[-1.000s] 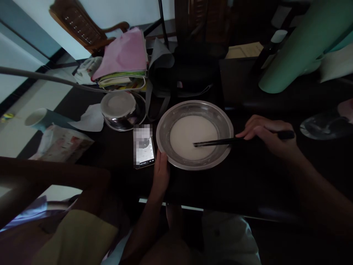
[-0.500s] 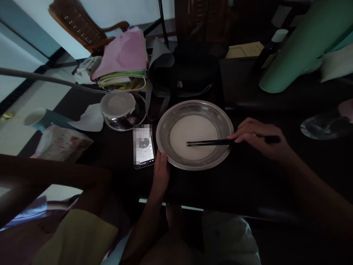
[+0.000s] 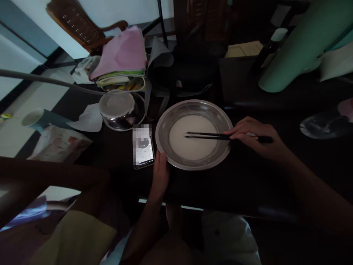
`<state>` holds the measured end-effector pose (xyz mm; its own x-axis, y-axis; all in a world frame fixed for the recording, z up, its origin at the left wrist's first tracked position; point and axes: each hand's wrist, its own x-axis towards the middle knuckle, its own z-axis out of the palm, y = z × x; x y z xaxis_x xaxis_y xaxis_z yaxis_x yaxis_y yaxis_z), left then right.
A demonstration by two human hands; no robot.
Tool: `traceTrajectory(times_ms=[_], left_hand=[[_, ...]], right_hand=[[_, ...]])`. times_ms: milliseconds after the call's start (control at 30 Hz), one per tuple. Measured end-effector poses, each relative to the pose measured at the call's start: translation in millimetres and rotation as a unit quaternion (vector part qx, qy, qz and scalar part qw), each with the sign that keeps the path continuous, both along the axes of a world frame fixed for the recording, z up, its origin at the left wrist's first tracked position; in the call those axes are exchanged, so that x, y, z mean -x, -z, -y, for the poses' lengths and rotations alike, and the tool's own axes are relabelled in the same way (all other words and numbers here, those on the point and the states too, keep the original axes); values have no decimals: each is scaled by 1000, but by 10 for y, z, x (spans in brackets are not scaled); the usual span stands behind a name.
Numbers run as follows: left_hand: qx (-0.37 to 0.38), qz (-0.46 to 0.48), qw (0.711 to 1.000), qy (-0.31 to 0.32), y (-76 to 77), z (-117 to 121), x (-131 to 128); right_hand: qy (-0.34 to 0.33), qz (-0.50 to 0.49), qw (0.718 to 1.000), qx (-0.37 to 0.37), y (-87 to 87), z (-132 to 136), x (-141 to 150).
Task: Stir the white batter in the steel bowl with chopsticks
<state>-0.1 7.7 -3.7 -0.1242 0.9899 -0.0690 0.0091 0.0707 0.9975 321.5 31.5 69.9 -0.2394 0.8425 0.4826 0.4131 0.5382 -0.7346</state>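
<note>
A wide stainless steel bowl (image 3: pixel 202 165) sits on the dark table, holding a milky white liquid (image 3: pixel 190 151). My right hand (image 3: pixel 252 133) is closed around a pair of black chopsticks (image 3: pixel 208 138), just outside the bowl's right rim. Their tips lie in or over the liquid near its middle, slightly apart; the exact depth cannot be made out. At the lower left of the rim, my left hand (image 3: pixel 160 171) grips the bowl's side, its fingers partly hidden beneath. Directly left of that hand lies a phone (image 3: pixel 146 152) with a lit screen, partly pixelated.
An upturned metal bowl (image 3: pixel 117 105) stands behind the phone. Farther left are a tissue pack (image 3: pixel 64 143) and a blue cup (image 3: pixel 41 119). Pink cloth (image 3: pixel 121 53) tops a pile beside a black bag (image 3: pixel 190 73). A green cylinder (image 3: pixel 292 55) leans at right. Another person's arm (image 3: pixel 68 173) crosses lower left.
My right hand has shifted left and slightly up, carrying the chopstick tips leftward and then farther back across the liquid. My left hand and the bowl stay in place.
</note>
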Motion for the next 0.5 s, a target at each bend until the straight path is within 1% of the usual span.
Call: traceTrajectory(times_ms=[100,133,200,267,333,400,500], left_hand=[[8,-6,1000,-2,1,0,-5],[11,-6,1000,-1,-2,0,-8],[11,1,1000,1,-10,0,-15],[8,5,1000,3,-20,-2,-21],[2,7,1000,0,-29,-6,-26],[-2,7,1000,0,-33,-11,-32],[0,6,1000,8,-29,-12,-33]], right_hand=[[46,-31,998,6,-2,3,-42],[48,-41,998,10,-3,5,-52],[26,-41,999,12,-4,6,-48],[-6,-17,1000,4,1,-1,-24],[-9,3,1000,-7,8,-9,-13],[20,-4,1000,-10,12,-10,-36],[57,-49,997,4,8,3,-91]])
